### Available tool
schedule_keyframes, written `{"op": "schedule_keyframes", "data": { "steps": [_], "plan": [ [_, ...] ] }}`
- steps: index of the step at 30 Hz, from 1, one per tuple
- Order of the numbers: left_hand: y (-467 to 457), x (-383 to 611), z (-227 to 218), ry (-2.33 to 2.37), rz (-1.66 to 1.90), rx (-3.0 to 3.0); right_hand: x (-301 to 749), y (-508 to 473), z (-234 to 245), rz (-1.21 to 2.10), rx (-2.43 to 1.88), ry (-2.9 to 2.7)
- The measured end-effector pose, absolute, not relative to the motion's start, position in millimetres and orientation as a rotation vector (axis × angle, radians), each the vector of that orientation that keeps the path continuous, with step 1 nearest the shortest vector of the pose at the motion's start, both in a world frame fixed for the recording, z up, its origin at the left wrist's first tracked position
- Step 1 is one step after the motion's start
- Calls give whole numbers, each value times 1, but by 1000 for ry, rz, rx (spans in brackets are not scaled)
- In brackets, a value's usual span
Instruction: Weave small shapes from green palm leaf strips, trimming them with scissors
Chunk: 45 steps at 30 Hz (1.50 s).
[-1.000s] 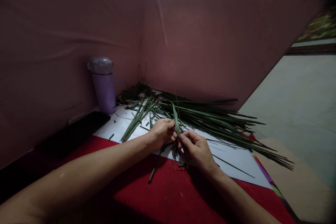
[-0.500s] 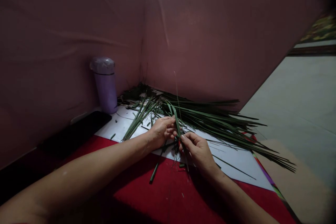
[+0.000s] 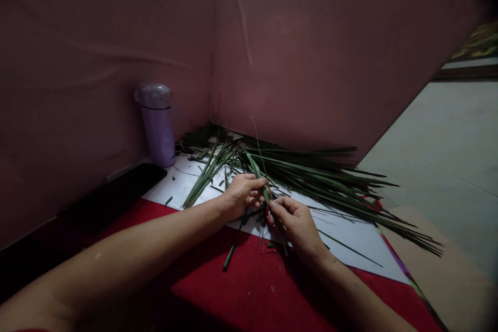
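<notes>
Between my two hands runs a long green leaf strip [image 3: 253, 165], slanting up and away to the left. My left hand [image 3: 246, 193] pinches it with thumb and fingers. Lower down, my right hand [image 3: 292, 218] grips the strip's near end, its thumb against the fingertips. A thin pale strand rises beside the leaf. Something small and red [image 3: 270, 216] shows at the right fingertips, mostly hidden. Just behind the hands lies a large pile of long green leaves [image 3: 330, 174], with a smaller bundle of leaves [image 3: 206, 176] left of it.
A purple tumbler [image 3: 157, 132] with a plastic-wrapped top stands at the left, behind a dark flat object [image 3: 128, 184]. White sheet [image 3: 389, 264] and red cloth [image 3: 218, 290] cover the surface, with leaf scraps about. A pink wall panel [image 3: 311, 62] rises behind.
My left thumb has come down onto the leaf strip, and the left hand has shifted slightly right. The strip now leans further left. My right hand keeps its pinch.
</notes>
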<state>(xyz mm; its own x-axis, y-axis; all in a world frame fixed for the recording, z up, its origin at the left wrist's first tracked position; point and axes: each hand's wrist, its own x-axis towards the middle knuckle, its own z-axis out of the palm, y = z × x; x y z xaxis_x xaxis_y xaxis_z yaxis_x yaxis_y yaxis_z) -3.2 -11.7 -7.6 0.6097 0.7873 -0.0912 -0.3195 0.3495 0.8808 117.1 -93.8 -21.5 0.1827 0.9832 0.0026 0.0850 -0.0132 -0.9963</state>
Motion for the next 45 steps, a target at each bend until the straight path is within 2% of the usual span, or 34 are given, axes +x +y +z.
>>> {"op": "schedule_keyframes", "data": {
  "steps": [11, 22, 29, 45],
  "plan": [
    [0, -5, -7, 480, 860, 924, 115, -97, -18, 1075, -1351, -1080],
    [12, -11, -11, 532, 776, 842, 113, -96, -19, 1091, -1338, -1096],
    [19, -15, -10, 402, 810, 882, 115, -96, -22, 1112, -1331, -1078],
    [14, -12, -5, 508, 856, 885, 114, -96, -21, 1126, -1362, -1053]
  ]
}}
